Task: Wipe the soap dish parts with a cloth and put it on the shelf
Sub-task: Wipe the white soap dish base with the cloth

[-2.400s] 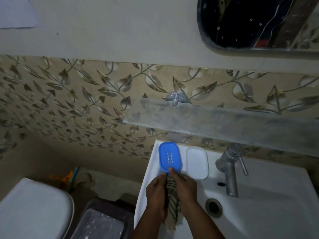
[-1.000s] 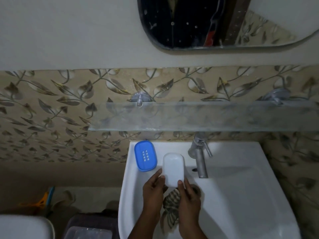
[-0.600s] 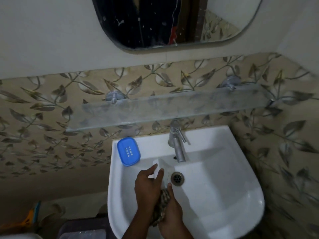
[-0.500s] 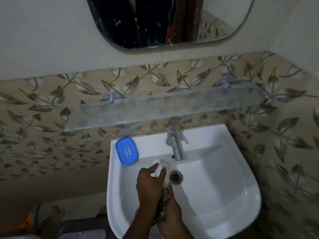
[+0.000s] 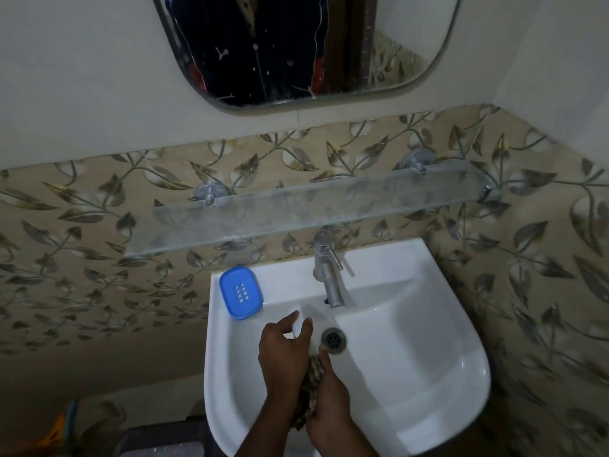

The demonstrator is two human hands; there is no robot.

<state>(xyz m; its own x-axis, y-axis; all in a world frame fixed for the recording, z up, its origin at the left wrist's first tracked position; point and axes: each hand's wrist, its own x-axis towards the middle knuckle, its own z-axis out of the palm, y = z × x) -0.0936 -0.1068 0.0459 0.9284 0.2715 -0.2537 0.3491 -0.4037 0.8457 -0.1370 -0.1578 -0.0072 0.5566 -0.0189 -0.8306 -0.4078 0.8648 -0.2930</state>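
Observation:
The blue soap dish part [image 5: 241, 292] with drain holes lies on the back left rim of the white sink [image 5: 428, 374]. My left hand [image 5: 283, 352] holds the white soap dish part [image 5: 298, 319] on edge over the basin. My right hand [image 5: 328, 407] is closed on a striped brown cloth [image 5: 309, 390], pressed against the underside of the white part, which my left hand mostly hides. The glass shelf [image 5: 296, 209] hangs on the wall above the sink with nothing on it.
A steel tap [image 5: 326, 272] stands at the back of the sink, with the drain [image 5: 333, 338] just right of my hands. A mirror [image 5: 296, 44] hangs above the shelf. A dark bin [image 5: 158, 440] and an orange item [image 5: 52, 433] are on the floor at the left.
The white part was lifted off the sink rim and brought over the basin between my hands. The blue part stayed on the rim. The view swung to the right and closer.

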